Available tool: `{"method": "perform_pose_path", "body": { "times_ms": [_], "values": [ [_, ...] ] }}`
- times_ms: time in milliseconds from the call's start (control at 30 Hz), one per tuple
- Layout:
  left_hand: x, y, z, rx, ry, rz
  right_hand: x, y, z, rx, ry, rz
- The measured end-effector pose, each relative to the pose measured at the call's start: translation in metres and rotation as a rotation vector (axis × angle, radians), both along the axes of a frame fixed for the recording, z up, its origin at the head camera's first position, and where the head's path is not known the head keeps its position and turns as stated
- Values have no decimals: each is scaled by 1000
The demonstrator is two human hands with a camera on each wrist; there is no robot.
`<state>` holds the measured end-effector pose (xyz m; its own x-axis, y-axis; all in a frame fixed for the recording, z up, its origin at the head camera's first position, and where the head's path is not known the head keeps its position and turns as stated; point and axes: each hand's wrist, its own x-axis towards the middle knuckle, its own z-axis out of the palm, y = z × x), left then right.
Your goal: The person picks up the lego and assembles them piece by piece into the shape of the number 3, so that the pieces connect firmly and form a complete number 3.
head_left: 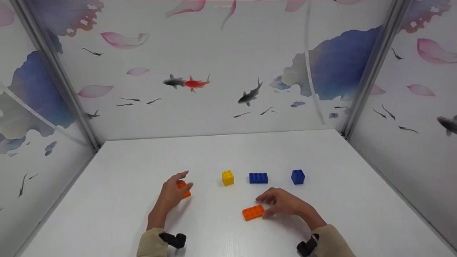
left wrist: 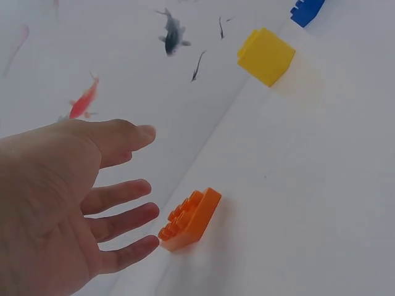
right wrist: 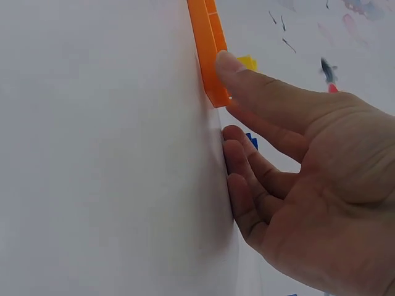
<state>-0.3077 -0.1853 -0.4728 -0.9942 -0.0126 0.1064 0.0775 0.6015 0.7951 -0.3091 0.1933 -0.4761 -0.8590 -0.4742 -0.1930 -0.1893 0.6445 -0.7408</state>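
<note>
On the white table, my left hand reaches over an orange building brick, partly covering it in the head view. In the left wrist view its fingers are spread and relaxed, and that orange brick shows just past the fingertips, studs facing the hand. My right hand is low at the right end of a second orange brick, which lies studs up. The right wrist view has the thumb overlapping the end of this brick, while the other fingers bend loosely beside it, not wrapped round it.
Beyond the hands, a yellow brick, a long blue brick and a smaller blue brick stand in a rough row. White panels printed with fish and petals enclose the table at the back and sides.
</note>
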Motion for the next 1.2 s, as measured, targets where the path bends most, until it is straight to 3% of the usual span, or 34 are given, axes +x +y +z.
{"method": "perform_pose_path", "body": {
  "times_ms": [367, 767, 1200],
  "values": [
    [-4, 25, -4, 74, 78, -51, -1, 0, -2, 16, 37, 31],
    [-5, 51, -1, 157, -14, -83, 2, 2, -2, 24, 39, 21],
    [-29, 82, 6, 94, -97, -95, 2, -1, -3, 42, -4, -30]
  ]
}}
